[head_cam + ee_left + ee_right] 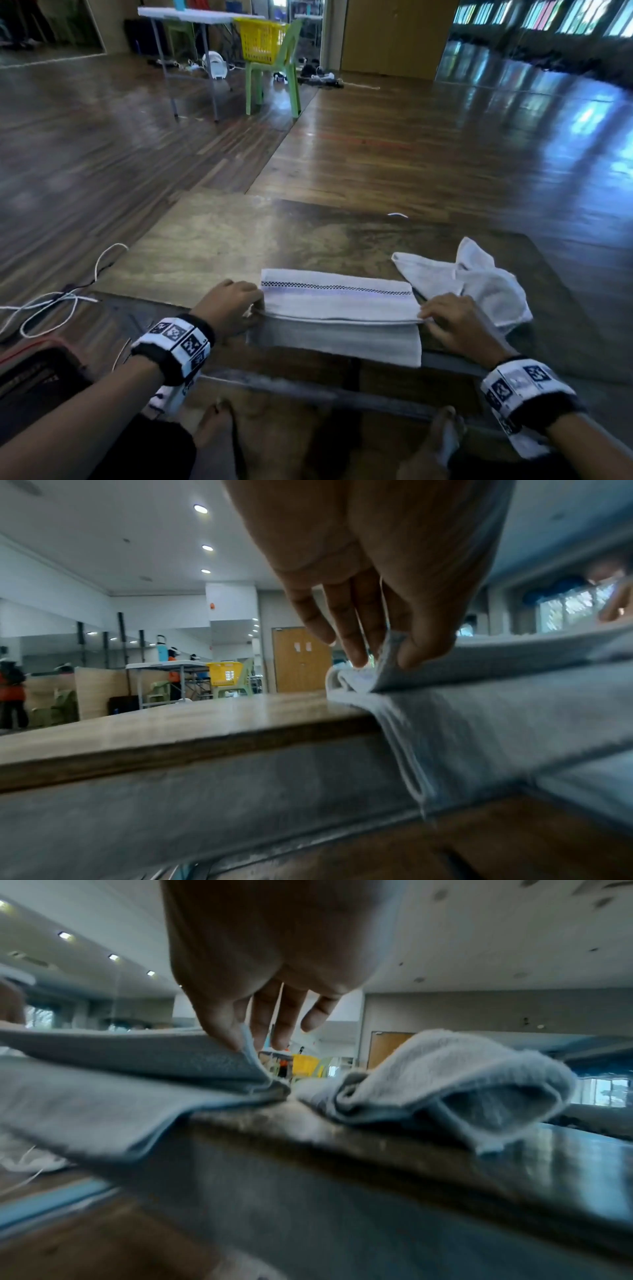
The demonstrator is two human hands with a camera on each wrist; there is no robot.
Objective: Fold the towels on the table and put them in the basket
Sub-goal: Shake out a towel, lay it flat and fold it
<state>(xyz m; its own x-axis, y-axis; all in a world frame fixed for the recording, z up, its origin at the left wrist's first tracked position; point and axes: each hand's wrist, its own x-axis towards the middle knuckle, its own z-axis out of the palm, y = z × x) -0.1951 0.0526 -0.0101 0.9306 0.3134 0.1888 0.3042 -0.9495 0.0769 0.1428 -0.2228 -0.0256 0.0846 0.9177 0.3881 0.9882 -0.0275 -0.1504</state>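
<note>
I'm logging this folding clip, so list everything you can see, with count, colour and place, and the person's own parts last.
striped towel: one, white with a dark checked stripe, half folded at the table's near edge
crumpled towel: one, white, on the table beside the striped towel
table: one, brown wood, in front
basket: one, yellow, on the chair far back
chair: one, green, far back
folding table: one, white, beside the chair
cables: white, on the floor
left hand: pinches the striped towel's left corner
right hand: pinches its right corner
</note>
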